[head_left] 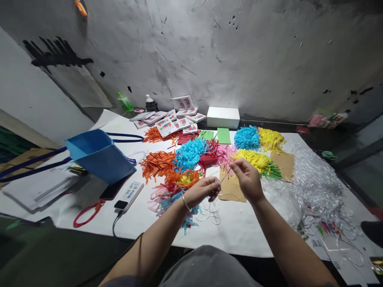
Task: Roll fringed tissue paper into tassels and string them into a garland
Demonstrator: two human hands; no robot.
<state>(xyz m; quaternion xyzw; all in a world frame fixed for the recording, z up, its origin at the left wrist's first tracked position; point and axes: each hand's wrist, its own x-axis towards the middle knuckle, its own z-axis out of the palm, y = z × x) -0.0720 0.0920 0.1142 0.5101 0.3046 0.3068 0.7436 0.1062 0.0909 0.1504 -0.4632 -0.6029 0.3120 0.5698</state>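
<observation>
My left hand [206, 189], a bangle at its wrist, is pinched over the table on a thin white string [222, 180]. Below it, loose loops of pale string [212, 215] hang or lie on the white table cover. A little higher and to the right, my right hand [247, 179] has thumb and forefinger pinched together; what they hold is too small to make out. Behind that hand are pink paper strips [226, 154] and a piece of brown card [231, 193]. Orange [157, 164], blue [191, 153] and yellow [253, 158] fringed paper bundles lie around both hands.
At left stand a blue bag [98, 155], a power bank [129, 196] with a cable and red-handled scissors [89, 213]. Printed boxes [166, 126] and a white box [223, 117] sit by the wall. A heap of clear string [317, 187] covers the right side.
</observation>
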